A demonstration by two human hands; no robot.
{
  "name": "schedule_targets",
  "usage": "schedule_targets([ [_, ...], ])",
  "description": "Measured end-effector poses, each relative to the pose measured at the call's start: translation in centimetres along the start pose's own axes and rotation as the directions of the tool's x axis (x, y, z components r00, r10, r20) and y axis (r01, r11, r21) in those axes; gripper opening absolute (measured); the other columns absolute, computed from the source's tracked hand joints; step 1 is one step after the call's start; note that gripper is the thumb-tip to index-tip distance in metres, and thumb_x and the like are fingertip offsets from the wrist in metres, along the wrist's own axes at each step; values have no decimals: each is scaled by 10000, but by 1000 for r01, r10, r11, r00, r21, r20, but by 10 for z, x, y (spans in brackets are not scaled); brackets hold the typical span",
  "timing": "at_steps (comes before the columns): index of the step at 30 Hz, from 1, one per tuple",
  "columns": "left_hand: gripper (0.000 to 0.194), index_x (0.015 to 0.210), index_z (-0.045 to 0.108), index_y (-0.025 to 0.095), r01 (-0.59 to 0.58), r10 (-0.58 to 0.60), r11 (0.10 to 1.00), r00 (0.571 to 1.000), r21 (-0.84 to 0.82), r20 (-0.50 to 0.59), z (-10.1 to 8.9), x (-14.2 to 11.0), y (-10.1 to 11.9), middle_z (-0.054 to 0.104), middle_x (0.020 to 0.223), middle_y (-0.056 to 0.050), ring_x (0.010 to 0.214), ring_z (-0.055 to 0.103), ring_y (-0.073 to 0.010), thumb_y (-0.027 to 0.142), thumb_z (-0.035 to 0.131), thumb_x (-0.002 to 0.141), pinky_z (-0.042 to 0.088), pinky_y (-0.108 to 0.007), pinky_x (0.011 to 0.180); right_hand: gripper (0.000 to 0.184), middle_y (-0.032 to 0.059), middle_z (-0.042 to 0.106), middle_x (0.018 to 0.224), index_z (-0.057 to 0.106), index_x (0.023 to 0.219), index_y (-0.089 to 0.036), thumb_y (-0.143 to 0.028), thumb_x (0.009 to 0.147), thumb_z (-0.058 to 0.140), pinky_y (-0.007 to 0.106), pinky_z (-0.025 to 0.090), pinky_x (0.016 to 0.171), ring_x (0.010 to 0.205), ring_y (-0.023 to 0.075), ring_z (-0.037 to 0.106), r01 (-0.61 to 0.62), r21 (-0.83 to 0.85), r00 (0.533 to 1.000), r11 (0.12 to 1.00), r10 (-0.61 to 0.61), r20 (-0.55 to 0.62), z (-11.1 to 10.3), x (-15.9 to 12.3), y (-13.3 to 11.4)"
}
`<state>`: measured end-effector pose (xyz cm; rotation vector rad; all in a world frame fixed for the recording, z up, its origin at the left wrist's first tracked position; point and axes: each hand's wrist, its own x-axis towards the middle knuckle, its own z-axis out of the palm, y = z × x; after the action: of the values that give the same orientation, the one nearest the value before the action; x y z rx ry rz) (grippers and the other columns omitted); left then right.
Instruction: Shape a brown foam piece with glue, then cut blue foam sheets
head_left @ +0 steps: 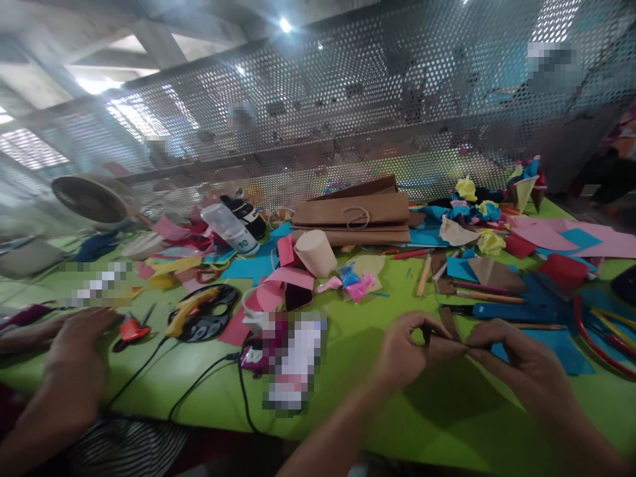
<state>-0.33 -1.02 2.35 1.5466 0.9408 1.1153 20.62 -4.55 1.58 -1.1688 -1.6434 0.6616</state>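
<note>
Over the green table, my left hand (405,351) and my right hand (521,364) meet fingertip to fingertip. Between them they pinch a narrow brown paper strip (451,323), one end of which sticks up above the fingers; the rest is mostly hidden. Just behind my right hand lie a blue utility knife (511,311), an orange pencil (489,297) and blue paper sheets (566,351). Farther right rest red-handled scissors (596,344), partly cut off by blur and the frame edge.
A co-worker's hand (82,338) rests at the left, near an orange-handled tool (132,329). A yellow glue gun (191,311) with a cord lies on a black palette. Behind stand brown paper sheets (352,215), a bottle (228,227) and a metal mesh divider (308,93).
</note>
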Motion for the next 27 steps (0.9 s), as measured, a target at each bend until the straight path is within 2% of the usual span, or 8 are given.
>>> schedule_targets([
  [4,322,758,758,159,-11,11,1000,1000,-3,-17,0,0,-1,780,815,-83,777,694,-192,440,907,711,522,-277,756,141,36,753,832,778,903,-281,-419,880,760,323,579,667,772,230,722,-26,-30,999,999,27,33,0,0,2],
  [8,274,778,768,163,1,-1,1000,1000,2,-9,0,0,3,783,824,-77,787,693,-188,387,911,713,523,-275,762,160,41,762,848,777,871,-283,-443,879,764,343,587,696,801,245,729,-25,-30,999,999,26,28,1,0,2],
  [11,227,847,775,158,30,-30,999,999,-21,-16,0,2,6,788,861,-70,805,693,-182,297,904,721,527,-267,759,121,36,765,856,771,874,-300,-420,880,771,349,589,709,813,246,731,16,-15,1000,1000,-16,-12,1,-1,3],
  [15,109,795,768,162,47,-46,999,998,8,-47,0,3,3,784,832,-40,794,694,-175,99,821,722,535,-269,769,106,36,759,871,765,911,-303,-405,882,772,345,593,704,822,246,727,38,-18,999,999,-38,-19,1,-2,5],
  [19,239,782,775,172,20,-17,999,998,41,-55,-1,3,0,785,821,-23,792,694,-168,-33,686,700,527,-263,778,145,37,755,904,765,977,-293,-396,877,778,331,599,697,814,236,720,38,-31,999,999,-38,13,1,-1,6],
  [27,275,794,780,166,-19,19,1000,998,7,-55,-2,2,1,765,814,-23,776,668,-154,-33,631,677,506,-243,744,75,33,768,938,769,959,-316,-352,894,763,335,607,756,902,247,739,72,-18,997,997,-72,38,3,2,12],
])
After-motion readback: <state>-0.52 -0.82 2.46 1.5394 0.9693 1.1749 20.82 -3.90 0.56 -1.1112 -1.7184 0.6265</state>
